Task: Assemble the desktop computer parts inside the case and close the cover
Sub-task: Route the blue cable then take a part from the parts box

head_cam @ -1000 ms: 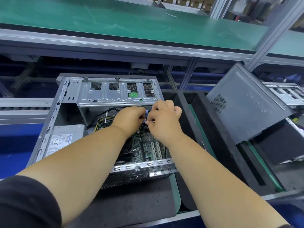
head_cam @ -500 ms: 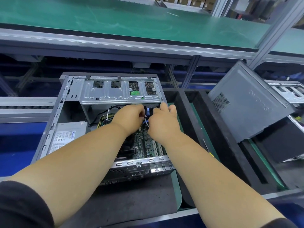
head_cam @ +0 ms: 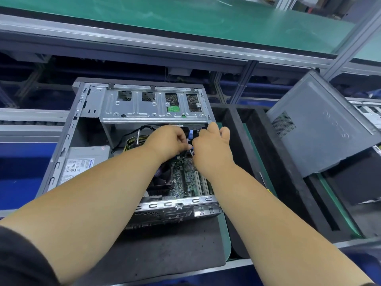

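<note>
Both hands, left [head_cam: 168, 141] and right [head_cam: 210, 149], are deep in the open case [head_cam: 68, 129] mid-frame, fingers curled pinching a blue-and-white cable [head_cam: 190, 139] over the motherboard [head_cam: 185, 178].

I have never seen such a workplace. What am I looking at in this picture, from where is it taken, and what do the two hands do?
The picture comes from a camera worn on the person's head, looking forward and down, so you see their own two bare arms. No robot is involved.

Before them lies an open computer case on a dark foam mat. Inside you see the green motherboard, a black cooling fan, the grey power supply at the left and a metal drive cage at the far end.

The left hand and the right hand meet just below the cage, pinching thin blue and white cables. Exactly where these plug in is hidden.

The grey cover panel leans to the right, not yet fitted.
</note>
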`<state>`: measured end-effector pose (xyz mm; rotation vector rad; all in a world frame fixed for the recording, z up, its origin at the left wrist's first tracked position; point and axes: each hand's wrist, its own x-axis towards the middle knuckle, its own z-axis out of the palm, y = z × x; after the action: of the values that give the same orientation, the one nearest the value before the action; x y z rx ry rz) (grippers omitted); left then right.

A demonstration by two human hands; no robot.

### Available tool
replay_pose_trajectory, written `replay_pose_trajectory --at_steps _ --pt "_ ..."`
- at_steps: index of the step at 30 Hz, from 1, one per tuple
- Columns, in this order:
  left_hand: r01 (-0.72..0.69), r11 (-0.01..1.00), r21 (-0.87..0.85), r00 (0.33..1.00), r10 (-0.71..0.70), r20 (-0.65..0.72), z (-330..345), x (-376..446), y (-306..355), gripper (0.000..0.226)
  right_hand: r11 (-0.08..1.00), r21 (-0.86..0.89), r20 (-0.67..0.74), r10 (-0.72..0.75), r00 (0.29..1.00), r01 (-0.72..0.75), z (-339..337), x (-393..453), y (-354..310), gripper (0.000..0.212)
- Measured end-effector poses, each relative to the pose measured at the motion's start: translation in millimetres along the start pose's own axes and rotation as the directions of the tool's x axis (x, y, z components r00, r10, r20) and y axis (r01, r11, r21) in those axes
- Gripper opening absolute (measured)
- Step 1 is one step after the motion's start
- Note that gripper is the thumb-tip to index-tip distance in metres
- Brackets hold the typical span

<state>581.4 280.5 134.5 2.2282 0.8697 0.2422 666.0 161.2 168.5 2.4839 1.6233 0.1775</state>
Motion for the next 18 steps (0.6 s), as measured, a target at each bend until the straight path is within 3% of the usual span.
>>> replay_pose_trajectory --at_steps 4,7,13,15,18 --pt "-0.011 0.996 0.091 1.0 0.009 0.026 0 -3 5 0.017 0.999 0.036 -0.017 0.024 1.0 -0.023 1 2 1 0.032" --pt "0.007 0.993 0.119 0.999 -0.013 0.051 -11 -8 7 0.014 0.995 0.095 -0.02 0.026 0.999 -0.024 -2 3 2 0.008" --pt "0.138 0.976 0.169 0.972 -0.166 0.164 -51 -20 19 0.016 0.932 0.353 -0.01 0.088 0.996 -0.079 -12 5 10 0.01" --pt "0.165 0.978 0.124 0.972 -0.183 0.15 -68 -24 21 0.018 0.878 0.468 0.001 0.107 0.994 -0.095 -16 8 15 0.014" --pt "0.17 0.977 0.129 0.985 -0.174 0.02 -88 -34 20 0.022 0.836 0.542 -0.013 0.104 0.995 -0.08 -24 13 20 0.016"
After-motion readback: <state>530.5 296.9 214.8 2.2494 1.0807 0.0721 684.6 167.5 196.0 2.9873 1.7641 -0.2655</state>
